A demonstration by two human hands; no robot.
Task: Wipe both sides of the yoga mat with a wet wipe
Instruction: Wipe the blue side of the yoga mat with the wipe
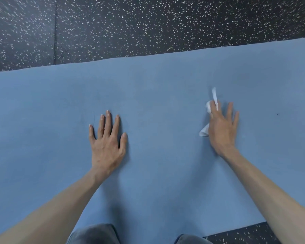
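Mid-wipe on the upper face of the blue yoga mat (157,95), spread flat across the speckled floor (148,23) from left to right. Right hand (222,127) flat, fingers spread, pressing the crumpled wet wipe (210,106) onto the right part of the mat, white corners poking out far and left of the palm. Left hand (106,143) flat, fingers straight and slightly apart, bracing the middle. Best done in long overlapping strokes under even palm pressure, bracing close by against bunching, refolding the wipe once soiled. Underside judged not yet done.
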